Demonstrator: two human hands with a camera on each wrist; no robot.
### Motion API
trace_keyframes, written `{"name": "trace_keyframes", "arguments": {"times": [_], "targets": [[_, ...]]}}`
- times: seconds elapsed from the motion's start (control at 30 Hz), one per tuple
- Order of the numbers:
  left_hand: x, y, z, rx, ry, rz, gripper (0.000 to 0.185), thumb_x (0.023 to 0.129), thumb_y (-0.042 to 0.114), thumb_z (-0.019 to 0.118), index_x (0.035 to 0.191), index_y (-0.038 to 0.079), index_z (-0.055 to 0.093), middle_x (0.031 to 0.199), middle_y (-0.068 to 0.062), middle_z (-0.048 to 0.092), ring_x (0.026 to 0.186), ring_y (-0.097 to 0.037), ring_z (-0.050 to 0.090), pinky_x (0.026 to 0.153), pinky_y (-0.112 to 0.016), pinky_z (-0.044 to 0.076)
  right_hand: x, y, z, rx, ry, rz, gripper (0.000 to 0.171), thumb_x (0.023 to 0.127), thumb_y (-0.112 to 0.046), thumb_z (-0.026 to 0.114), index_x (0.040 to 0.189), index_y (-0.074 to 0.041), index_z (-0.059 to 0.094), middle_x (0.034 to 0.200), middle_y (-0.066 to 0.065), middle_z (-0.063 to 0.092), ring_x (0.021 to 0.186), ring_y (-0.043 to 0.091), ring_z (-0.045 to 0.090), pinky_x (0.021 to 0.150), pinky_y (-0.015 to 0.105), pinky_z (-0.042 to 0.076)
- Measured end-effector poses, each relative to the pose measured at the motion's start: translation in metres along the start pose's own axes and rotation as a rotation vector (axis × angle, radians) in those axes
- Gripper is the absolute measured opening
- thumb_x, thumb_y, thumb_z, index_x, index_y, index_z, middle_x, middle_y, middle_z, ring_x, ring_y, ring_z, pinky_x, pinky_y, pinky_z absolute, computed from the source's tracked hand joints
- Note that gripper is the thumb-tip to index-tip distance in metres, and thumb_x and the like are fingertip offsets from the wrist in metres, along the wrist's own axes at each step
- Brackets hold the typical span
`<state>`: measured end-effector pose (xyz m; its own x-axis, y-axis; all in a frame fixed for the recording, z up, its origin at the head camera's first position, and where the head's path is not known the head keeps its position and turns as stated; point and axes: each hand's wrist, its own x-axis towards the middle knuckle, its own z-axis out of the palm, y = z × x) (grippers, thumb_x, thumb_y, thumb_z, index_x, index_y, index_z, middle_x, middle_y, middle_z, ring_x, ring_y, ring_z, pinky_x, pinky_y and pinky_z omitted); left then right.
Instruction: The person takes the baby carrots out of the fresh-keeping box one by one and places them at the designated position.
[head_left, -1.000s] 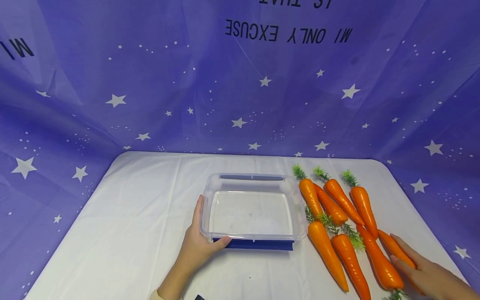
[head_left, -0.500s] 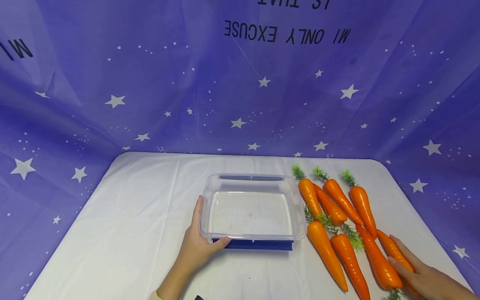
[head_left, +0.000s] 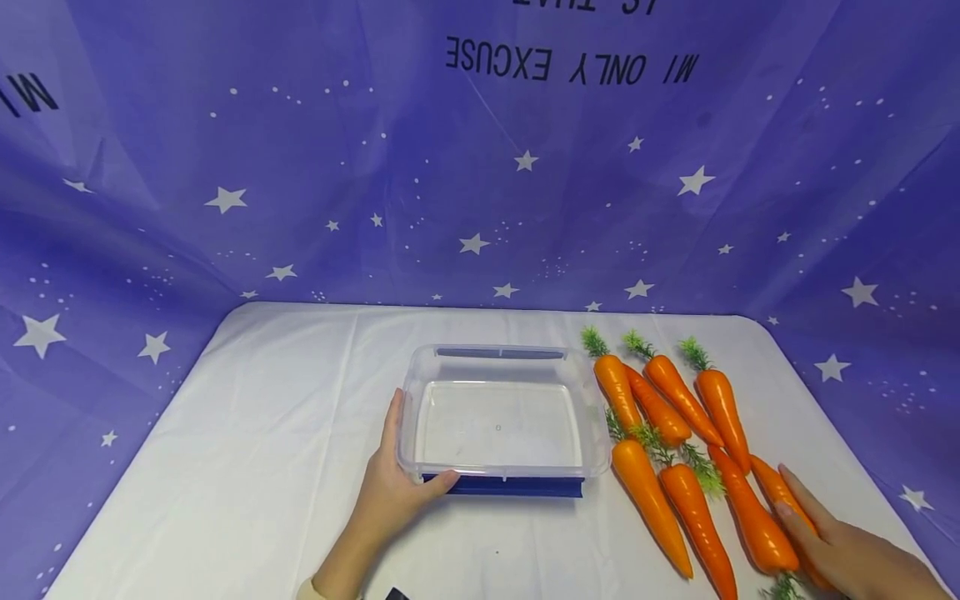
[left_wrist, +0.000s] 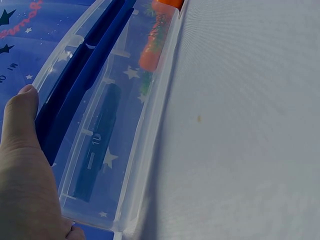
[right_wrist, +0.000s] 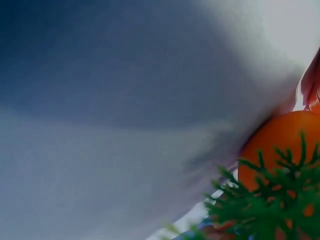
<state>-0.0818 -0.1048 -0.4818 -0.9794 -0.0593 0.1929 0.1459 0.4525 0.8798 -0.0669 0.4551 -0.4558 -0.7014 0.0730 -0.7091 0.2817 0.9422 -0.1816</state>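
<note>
A clear plastic container [head_left: 596, 417] with a blue front latch [head_left: 517, 486] sits mid-table, nothing inside it. At its front left corner my left hand [head_left: 390, 492] grips it, thumb over the front rim and fingers along the left side. In the left wrist view, the thumb [left_wrist: 22, 112] presses beside the raised blue latch [left_wrist: 80, 85]. Far right, my right hand [head_left: 855, 550] holds an orange carrot [head_left: 768, 479] lying on the table, thumb over it and fingers along its right side; its thick end is partly hidden. The right wrist view has an orange carrot top [right_wrist: 270, 145] with green leaves [right_wrist: 275, 200].
Several more leafy carrots [head_left: 652, 508] lie close together to the right of the container, some touching. White cloth [head_left: 247, 458] covers the table. A purple star-printed curtain [head_left: 420, 183] surrounds its back and sides. A small black object [head_left: 396, 594] shows at the bottom edge.
My right hand has shifted slightly left, its thumb coming further over the carrot. The left hand and container stay in place; the head view drifts a little.
</note>
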Motion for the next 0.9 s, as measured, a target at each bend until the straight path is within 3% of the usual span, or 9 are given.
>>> {"name": "trace_keyframes", "arguments": {"times": [0.2, 0.47, 0.6, 0.73, 0.9], "targets": [[0.001, 0.000, -0.001, 0.023, 0.003, 0.013, 0.124, 0.059, 0.047, 0.086, 0.151, 0.036, 0.004, 0.147, -0.013, 0.041, 0.126, -0.033, 0.050, 0.100, -0.053, 0.041, -0.009, -0.010, -0.007, -0.195, 0.088, 0.022, 0.097, 0.087, -0.077, 0.010, 0.144, -0.005, -0.021, 0.115, 0.044, 0.045, 0.080, 0.046, 0.058, 0.053, 0.060, 0.048], [0.000, 0.002, -0.005, 0.052, 0.012, 0.010, 0.126, 0.058, 0.048, 0.086, 0.153, 0.031, 0.005, 0.147, -0.015, 0.041, 0.126, -0.034, 0.049, 0.100, -0.054, 0.041, -0.037, -0.052, -0.012, -0.370, 0.277, 0.059, 0.094, 0.086, -0.077, 0.013, 0.147, -0.013, -0.018, 0.109, 0.033, 0.049, 0.074, 0.040, 0.054, 0.054, 0.061, 0.048], [0.000, 0.003, -0.008, 0.061, 0.006, -0.002, 0.127, 0.058, 0.051, 0.086, 0.152, 0.033, 0.003, 0.150, -0.014, 0.037, 0.130, -0.035, 0.045, 0.102, -0.056, 0.039, -0.051, -0.086, -0.014, -0.396, 0.364, 0.006, 0.089, 0.087, -0.075, 0.012, 0.152, -0.016, -0.002, 0.101, 0.021, 0.053, 0.070, 0.029, 0.050, 0.055, 0.058, 0.049], [0.000, 0.003, -0.009, 0.085, 0.005, 0.001, 0.127, 0.058, 0.052, 0.085, 0.152, 0.034, 0.001, 0.155, -0.009, 0.027, 0.137, -0.032, 0.035, 0.106, -0.056, 0.034, -0.065, -0.124, -0.010, -0.394, 0.515, -0.091, 0.084, 0.088, -0.075, 0.015, 0.152, -0.021, 0.017, 0.105, 0.015, 0.054, 0.071, 0.027, 0.049, 0.052, 0.049, 0.047], [-0.002, 0.000, -0.012, 0.186, 0.051, 0.035, 0.127, 0.056, 0.056, 0.084, 0.153, 0.025, 0.008, 0.160, 0.001, 0.013, 0.146, -0.031, 0.016, 0.110, -0.059, 0.025, -0.079, -0.169, -0.003, -0.361, 0.726, -0.249, 0.071, 0.091, -0.069, 0.027, 0.151, -0.034, 0.017, 0.118, 0.013, 0.053, 0.081, 0.030, 0.053, 0.048, 0.042, 0.044]]}}
